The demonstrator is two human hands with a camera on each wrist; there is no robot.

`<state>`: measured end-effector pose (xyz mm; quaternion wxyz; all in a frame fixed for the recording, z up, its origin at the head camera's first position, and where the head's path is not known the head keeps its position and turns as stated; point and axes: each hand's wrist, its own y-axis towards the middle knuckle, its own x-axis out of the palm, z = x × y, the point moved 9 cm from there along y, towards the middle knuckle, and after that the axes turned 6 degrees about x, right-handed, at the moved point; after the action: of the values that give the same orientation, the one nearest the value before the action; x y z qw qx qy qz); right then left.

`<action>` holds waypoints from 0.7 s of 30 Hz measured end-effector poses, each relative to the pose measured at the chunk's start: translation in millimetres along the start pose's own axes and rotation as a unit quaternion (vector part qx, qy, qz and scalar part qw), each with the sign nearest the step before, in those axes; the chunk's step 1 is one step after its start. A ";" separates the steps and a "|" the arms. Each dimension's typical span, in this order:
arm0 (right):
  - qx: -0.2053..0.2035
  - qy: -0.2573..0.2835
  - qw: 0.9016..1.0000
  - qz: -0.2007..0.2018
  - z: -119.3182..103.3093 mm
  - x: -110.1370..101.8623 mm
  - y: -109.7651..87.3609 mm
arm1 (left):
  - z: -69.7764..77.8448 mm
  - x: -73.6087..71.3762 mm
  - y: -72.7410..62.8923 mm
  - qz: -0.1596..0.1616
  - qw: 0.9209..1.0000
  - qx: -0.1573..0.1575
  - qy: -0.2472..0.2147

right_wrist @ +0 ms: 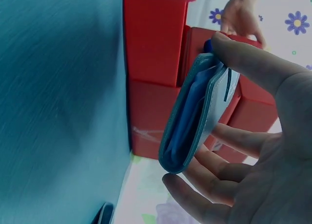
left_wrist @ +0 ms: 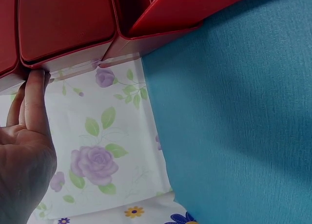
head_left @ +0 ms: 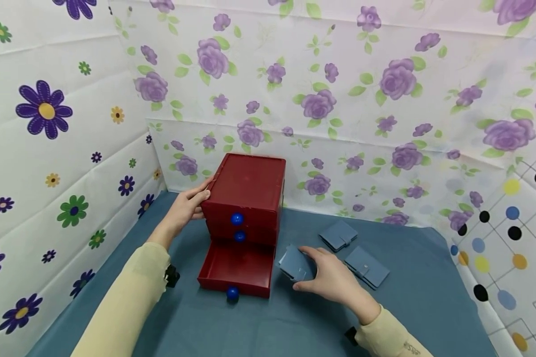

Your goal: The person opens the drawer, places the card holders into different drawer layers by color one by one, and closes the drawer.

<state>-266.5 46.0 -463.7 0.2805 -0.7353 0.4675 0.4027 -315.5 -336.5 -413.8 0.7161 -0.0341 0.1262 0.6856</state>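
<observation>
A red drawer cabinet with blue round knobs stands on the table, its bottom drawer pulled out. In the head view the inside of that drawer shows bare red. My left hand rests against the cabinet's left side, fingers extended; the left wrist view shows those fingers touching its side wall. Right of the drawer, my right hand grips a small blue wallet between thumb and fingers, held off the table. The right wrist view shows that wallet edge-on, with its folded layers visible.
Two more blue wallets lie on the blue tablecloth: one farther back, another beside my right hand. Behind hangs a flowered cloth wall. Patterned cloth also walls the left and right sides.
</observation>
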 end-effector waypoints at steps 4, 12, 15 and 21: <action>-0.015 0.004 1.000 0.004 -9.1 -0.6 -1.8 | -0.8 -0.2 0.3 0.005 1.000 0.000 0.005; -0.037 0.010 0.999 0.015 -23.2 0.0 -3.5 | -0.8 0.2 0.3 0.004 1.000 0.002 0.006; -0.044 0.019 0.999 0.015 -27.6 2.6 -3.1 | -0.8 0.4 0.6 0.004 1.000 0.002 0.004; -0.052 0.025 0.998 0.011 -36.5 8.1 -2.1 | -1.3 0.9 0.9 0.003 1.000 0.002 0.003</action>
<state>-250.6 14.4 -451.7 0.2260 -0.7534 0.4608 0.4111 -316.6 -335.9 -415.1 0.7135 -0.0345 0.1303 0.6875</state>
